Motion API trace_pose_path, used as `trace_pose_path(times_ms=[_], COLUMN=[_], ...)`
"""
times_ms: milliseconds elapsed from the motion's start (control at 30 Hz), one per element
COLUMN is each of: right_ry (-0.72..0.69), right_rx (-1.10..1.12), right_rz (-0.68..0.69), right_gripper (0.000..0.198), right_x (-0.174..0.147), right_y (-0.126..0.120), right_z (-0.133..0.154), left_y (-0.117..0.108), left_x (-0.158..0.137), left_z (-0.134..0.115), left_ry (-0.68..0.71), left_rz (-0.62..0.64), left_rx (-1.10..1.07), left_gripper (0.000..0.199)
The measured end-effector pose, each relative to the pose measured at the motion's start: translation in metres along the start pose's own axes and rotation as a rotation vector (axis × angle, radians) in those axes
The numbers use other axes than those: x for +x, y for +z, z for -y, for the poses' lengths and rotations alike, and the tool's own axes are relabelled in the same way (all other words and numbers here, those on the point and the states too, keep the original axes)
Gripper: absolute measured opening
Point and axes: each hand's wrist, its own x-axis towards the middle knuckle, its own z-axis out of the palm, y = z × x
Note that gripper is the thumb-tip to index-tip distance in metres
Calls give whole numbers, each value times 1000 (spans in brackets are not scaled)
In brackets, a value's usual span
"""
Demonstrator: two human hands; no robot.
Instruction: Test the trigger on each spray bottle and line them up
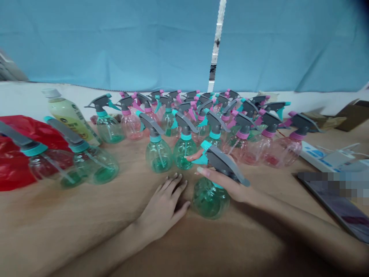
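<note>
My right hand (226, 182) is wrapped round the neck of a green spray bottle (210, 202), just under its grey and teal trigger head. The bottle tilts a little, and its base is at or close above the tabletop; I cannot tell which. Left of it, my left hand (164, 206) lies palm down on the wooden table (127, 204), fingers stretched out and holding nothing. Just beyond my fingertips stand a green spray bottle (158, 156) and a second green spray bottle (185, 152), both upright with teal collars.
Several pink spray bottles (286, 150) and green ones crowd the back. At left are two green spray bottles, one in front (96, 165), a red plastic bag (17, 154) and a labelled drink bottle (72, 115). A dark tablet-like device (328, 200) and a white power strip (317, 157) lie right.
</note>
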Motion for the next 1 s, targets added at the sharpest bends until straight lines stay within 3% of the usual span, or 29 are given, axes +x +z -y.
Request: trace_pose_path(times_ms=[1000], right_ry=[-8], right_rx=[1], right_rz=[13], right_gripper=[25], right_x=[0], right_y=[-1], right_z=[1], left_y=[-1], left_x=[1], left_z=[0], left_ry=[-12], left_rz=[4], left_rx=[6], left_gripper=[50])
